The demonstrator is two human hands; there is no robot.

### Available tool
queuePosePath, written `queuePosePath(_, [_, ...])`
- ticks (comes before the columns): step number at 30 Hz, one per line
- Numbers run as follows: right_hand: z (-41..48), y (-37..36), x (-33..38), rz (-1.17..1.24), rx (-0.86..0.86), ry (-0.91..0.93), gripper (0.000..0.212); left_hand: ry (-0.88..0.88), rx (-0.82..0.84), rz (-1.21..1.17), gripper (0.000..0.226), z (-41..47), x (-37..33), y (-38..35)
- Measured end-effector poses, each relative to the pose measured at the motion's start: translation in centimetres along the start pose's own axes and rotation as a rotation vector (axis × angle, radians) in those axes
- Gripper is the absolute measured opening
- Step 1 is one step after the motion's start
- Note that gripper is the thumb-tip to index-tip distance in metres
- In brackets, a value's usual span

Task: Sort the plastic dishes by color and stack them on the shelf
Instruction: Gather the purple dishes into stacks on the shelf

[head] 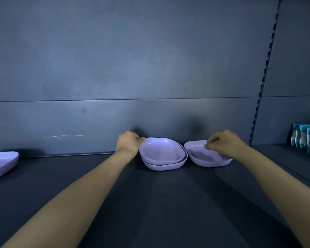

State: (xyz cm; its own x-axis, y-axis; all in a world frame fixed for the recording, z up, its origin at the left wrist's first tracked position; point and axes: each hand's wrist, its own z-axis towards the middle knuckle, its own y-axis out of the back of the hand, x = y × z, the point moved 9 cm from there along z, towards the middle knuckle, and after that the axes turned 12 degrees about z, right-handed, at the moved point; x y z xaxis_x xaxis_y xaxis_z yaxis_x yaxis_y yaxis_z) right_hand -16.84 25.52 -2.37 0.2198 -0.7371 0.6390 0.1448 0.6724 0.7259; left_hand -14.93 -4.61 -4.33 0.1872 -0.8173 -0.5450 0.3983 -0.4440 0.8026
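Note:
A stack of lilac plastic dishes (162, 154) sits at the back of the dark shelf (150, 203). My left hand (128, 142) grips the rim of the top dish at the stack's far left corner. Just right of the stack, a single lilac dish (200, 158) is tilted, and my right hand (222, 143) pinches its far rim. Another lilac dish (2, 163) lies tilted at the shelf's left edge, partly cut off by the frame.
The dark back panel (132, 68) rises straight behind the dishes. A slotted upright (263, 81) divides this bay from the one on the right, where blue and white packets (306, 138) stand.

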Motion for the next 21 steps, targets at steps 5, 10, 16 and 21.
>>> queuePosePath(5, [0.4, 0.7, -0.5, 0.008, 0.013, 0.018, 0.02, 0.011, 0.016, 0.036, 0.031, -0.1, 0.1, -1.7])
queuePosePath(10, [0.9, 1.0, -2.2, 0.007, -0.025, -0.045, 0.044, 0.065, 0.118, 0.006, 0.046, -0.2, 0.8, -2.5])
queuePosePath(16, [1.1, 1.2, -5.3, 0.094, -0.149, -0.178, 0.048, 0.197, 0.329, -0.35, 0.032, -1.8, 2.0, -4.3])
queuePosePath(21, [1.4, 1.4, -8.0, 0.175, -0.112, -0.364, 0.036, 0.286, 0.384, -0.464, 0.022, -2.5, 2.0, -4.8])
